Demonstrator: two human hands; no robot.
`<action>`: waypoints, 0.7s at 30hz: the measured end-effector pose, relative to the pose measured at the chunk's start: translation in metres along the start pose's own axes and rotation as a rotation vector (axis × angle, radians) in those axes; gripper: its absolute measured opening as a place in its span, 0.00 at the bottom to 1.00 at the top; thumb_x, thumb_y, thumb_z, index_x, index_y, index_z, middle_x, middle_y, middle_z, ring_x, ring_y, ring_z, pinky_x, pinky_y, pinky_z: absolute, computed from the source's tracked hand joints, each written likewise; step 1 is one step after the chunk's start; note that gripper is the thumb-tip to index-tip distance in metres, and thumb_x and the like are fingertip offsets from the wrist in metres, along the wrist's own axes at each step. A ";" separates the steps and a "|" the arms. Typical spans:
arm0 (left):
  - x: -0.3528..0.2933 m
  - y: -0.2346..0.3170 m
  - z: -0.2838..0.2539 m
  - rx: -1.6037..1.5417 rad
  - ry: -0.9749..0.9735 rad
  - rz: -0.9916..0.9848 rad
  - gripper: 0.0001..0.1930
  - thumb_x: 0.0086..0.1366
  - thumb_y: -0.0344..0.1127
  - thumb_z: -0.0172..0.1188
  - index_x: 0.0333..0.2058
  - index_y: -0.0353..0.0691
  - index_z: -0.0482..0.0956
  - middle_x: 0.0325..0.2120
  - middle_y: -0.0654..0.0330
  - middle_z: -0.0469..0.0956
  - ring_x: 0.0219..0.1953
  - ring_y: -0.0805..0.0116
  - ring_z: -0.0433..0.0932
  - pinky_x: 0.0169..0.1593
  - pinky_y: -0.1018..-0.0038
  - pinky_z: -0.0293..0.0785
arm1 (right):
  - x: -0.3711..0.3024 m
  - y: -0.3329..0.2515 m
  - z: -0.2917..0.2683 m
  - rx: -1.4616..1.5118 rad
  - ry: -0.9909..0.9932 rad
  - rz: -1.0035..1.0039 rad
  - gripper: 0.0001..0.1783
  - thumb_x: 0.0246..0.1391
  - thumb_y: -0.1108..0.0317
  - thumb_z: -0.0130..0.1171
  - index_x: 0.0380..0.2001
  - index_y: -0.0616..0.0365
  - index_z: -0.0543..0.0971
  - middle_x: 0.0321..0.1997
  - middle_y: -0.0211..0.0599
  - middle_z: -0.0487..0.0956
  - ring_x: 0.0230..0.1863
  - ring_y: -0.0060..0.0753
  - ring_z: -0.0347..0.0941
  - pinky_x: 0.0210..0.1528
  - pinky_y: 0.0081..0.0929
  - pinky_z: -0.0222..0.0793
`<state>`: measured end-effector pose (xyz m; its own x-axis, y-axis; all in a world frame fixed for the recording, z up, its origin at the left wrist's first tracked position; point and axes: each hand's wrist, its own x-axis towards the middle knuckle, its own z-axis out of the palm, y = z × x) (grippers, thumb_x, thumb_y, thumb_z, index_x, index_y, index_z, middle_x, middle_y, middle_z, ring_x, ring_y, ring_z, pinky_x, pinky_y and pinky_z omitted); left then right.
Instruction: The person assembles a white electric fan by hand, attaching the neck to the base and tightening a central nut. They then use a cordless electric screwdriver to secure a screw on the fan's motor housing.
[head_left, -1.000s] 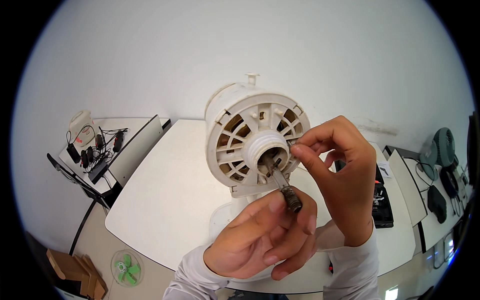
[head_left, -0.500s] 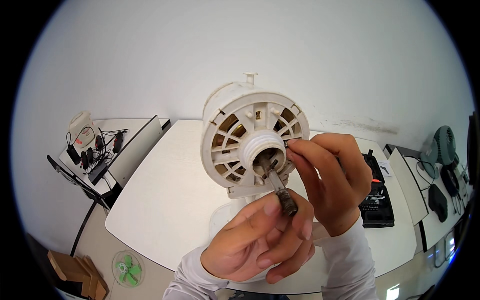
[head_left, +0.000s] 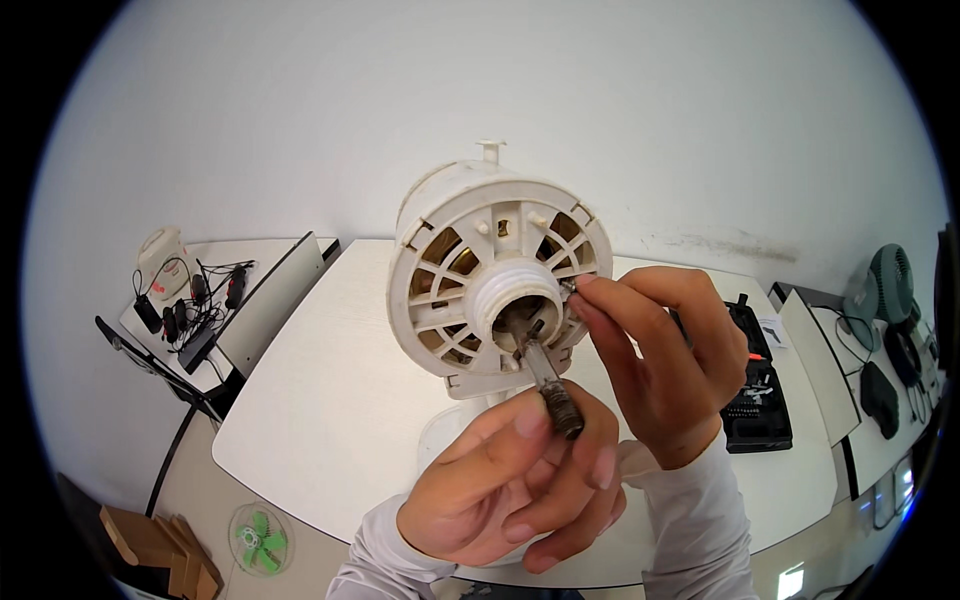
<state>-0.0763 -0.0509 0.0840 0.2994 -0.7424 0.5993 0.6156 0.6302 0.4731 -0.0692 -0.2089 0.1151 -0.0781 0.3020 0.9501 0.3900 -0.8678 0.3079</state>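
Observation:
A white fan motor housing (head_left: 425, 215) with a slotted front stands on the table, its threaded white collar (head_left: 488, 298) facing me. A metal motor shaft (head_left: 541, 368) with a dark threaded end juts from the collar towards me. My left hand (head_left: 500, 480) pinches this shaft near its threaded end, the thumb on its left and the index finger on its right. Beside the housing's right rim, my right hand (head_left: 670, 350) holds a small metal piece (head_left: 568, 287) between thumb and index finger; its exact kind is too small to tell.
A black tool case (head_left: 757, 430) lies open on the white table (head_left: 310, 420) to the right. Cables and adapters (head_left: 195, 310) sit on a left side table. A grey-green fan (head_left: 887, 290) stands far right. Green fan blades (head_left: 260, 543) and a cardboard box (head_left: 160, 550) rest below left.
The housing and shaft have shifted slightly left, and the left hand has moved a little with the shaft. My right fingers stay nearly in place with the small metal piece.

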 end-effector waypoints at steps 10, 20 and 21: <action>0.001 -0.002 0.001 0.012 -0.004 0.021 0.23 0.72 0.52 0.29 0.37 0.37 0.65 0.11 0.72 0.58 0.13 0.76 0.63 0.26 0.80 0.58 | 0.005 -0.009 0.000 0.033 -0.026 0.135 0.10 0.34 0.77 0.68 0.24 0.59 0.78 0.23 0.31 0.71 0.18 0.26 0.67 0.15 0.20 0.59; 0.003 -0.007 -0.002 0.052 -0.006 0.022 0.23 0.72 0.52 0.29 0.38 0.37 0.65 0.11 0.71 0.57 0.14 0.74 0.65 0.26 0.80 0.60 | 0.016 -0.023 -0.004 0.207 -0.128 0.592 0.06 0.37 0.79 0.67 0.21 0.59 0.80 0.21 0.31 0.74 0.23 0.22 0.69 0.24 0.18 0.65; 0.003 -0.008 -0.002 0.041 -0.004 0.016 0.23 0.72 0.52 0.29 0.38 0.38 0.65 0.11 0.71 0.57 0.14 0.73 0.65 0.26 0.80 0.60 | 0.016 -0.024 -0.005 0.215 -0.124 0.607 0.06 0.37 0.79 0.67 0.21 0.59 0.80 0.21 0.30 0.74 0.23 0.22 0.69 0.24 0.18 0.65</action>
<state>-0.0788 -0.0591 0.0808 0.3063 -0.7314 0.6093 0.5807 0.6507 0.4892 -0.0839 -0.1855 0.1231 0.3152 -0.1618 0.9351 0.5071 -0.8042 -0.3101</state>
